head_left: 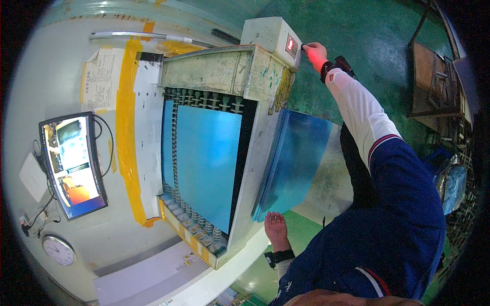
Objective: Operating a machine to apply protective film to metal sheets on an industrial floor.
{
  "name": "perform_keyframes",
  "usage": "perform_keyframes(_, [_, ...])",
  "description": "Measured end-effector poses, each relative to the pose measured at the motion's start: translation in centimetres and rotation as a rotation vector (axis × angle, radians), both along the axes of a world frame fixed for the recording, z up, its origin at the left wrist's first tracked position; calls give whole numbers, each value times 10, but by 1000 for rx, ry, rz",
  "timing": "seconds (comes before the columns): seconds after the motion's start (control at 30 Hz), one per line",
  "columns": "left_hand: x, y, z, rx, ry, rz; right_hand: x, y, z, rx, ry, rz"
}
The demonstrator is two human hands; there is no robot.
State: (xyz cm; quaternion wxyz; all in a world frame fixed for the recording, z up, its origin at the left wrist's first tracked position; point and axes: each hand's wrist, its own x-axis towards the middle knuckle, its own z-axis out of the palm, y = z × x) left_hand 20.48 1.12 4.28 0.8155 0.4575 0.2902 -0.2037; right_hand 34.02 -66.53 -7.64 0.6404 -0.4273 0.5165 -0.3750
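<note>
My right hand (316, 55) reaches out to a pale control box (265, 38) with a lit red display (291, 45). Its fingertips are closed around a small black knob (304, 47) on the box's side. Below, my left hand (276, 232) is held with its fingers stretched out, by the lower corner of a stack of blue sheets (296, 158); whether it touches them I cannot tell. Beside the stack stands a worn pale machine (209, 71) with rows of rollers. A blue sheet (209, 163) lies inside its opening, with part of another at its left.
A monitor (74, 163), a wall clock (58, 250) and a posted paper sheet (104, 79) are on the left. Yellow tape (127, 132) runs alongside the machine. A grey sheet (326, 186) lies under the blue stack. At the far right stands a brown cart (426, 76) on green floor (352, 30).
</note>
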Motion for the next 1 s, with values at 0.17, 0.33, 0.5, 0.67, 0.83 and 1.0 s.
perform_keyframes(0.17, [0,-2,-1,1,3,-14,-1,-2,-3,-42,7,-3])
perform_keyframes(0.33, [3,1,-4,21,8,-10,0,1,4,7,35,24])
perform_keyframes(0.5, [0,-1,-3,-2,24,-11,1,1,1,-17,17,20])
perform_keyframes(0.67, [-5,-7,-10,-34,34,-51,-24,-6,-2,-40,27,-10])
perform_keyframes(0.83, [12,66,-71,17,-356,-502,-47,-1,17,51,-79,-4])
perform_keyframes(1.0, [-3,8,-31,-65,-5,-276,-187,-34,26,140,-205,-165])
